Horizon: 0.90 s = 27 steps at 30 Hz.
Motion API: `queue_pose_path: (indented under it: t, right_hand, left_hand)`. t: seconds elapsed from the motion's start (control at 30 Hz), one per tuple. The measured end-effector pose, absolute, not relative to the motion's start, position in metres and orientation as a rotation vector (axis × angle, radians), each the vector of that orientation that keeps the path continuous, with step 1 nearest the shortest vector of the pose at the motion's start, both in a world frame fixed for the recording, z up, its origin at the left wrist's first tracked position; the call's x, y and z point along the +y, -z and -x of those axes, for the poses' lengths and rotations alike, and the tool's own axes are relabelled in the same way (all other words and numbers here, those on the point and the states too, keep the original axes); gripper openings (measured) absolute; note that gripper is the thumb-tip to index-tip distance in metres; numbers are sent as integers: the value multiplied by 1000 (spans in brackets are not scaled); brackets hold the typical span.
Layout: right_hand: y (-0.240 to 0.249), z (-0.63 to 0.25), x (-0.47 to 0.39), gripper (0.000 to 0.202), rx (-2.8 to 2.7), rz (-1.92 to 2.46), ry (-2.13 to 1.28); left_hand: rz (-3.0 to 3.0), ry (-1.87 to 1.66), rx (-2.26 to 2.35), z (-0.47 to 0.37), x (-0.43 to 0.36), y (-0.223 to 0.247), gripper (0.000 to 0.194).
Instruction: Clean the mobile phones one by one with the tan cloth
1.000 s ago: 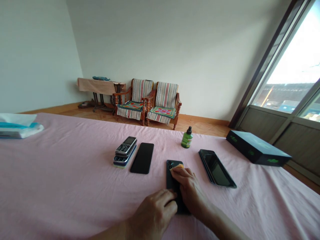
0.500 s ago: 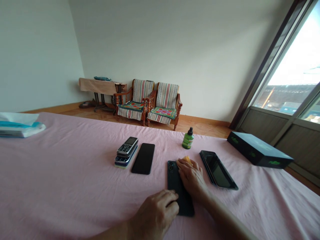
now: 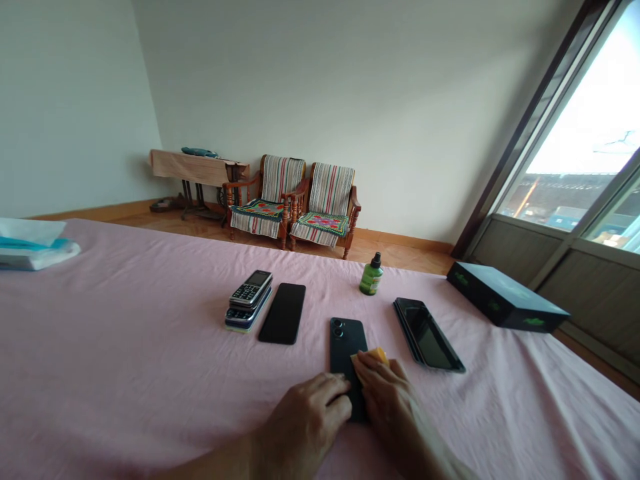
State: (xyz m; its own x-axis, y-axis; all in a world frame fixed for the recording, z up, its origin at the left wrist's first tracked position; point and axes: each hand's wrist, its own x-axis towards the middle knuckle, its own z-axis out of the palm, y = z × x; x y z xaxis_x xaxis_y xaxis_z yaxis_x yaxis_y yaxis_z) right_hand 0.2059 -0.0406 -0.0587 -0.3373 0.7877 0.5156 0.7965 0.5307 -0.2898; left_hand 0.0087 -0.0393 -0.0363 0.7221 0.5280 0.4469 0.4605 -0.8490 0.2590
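A dark smartphone (image 3: 345,343) lies back up on the pink cloth, its camera end pointing away from me. My left hand (image 3: 313,413) rests against the phone's left edge with its fingers curled, steadying it. Under the fingers of my right hand (image 3: 387,393) is a yellow cloth (image 3: 381,355), pressed onto the phone's back near its right edge. To the left lies another black smartphone (image 3: 283,313), screen up. Beside that is a stack of phones with a silver keypad phone (image 3: 251,288) on top.
A green spray bottle (image 3: 371,275) stands beyond the phone. Stacked tablets (image 3: 430,335) lie to the right, and a black box (image 3: 505,297) sits farther right. A tissue pack (image 3: 37,245) is at the far left. Two wooden chairs (image 3: 325,200) stand past the table's far edge.
My right hand has slid the yellow cloth down the phone's back towards me, away from the camera end. My left hand stays at the left edge. The view has shifted slightly.
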Motion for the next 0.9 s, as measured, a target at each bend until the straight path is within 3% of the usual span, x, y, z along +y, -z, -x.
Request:
queue_pose_path:
  t: [0.33, 0.57, 0.8, 0.9]
  right_hand:
    - [43, -211, -22, 53, -1877, 1308, -449]
    - [29, -207, -32, 36, -2166, 1360, -233]
    - [31, -198, -43, 42, -2291, 1483, 215]
    - [36, -195, -38, 39, -2297, 1507, 219]
  left_hand:
    - [-2785, -746, 798, -8, -38, 32, 12]
    - [-2772, -779, 801, -9, -40, 29, 14]
    - [-2772, -763, 812, -8, -38, 37, 16]
    - [-2779, -769, 811, -8, -38, 38, 18]
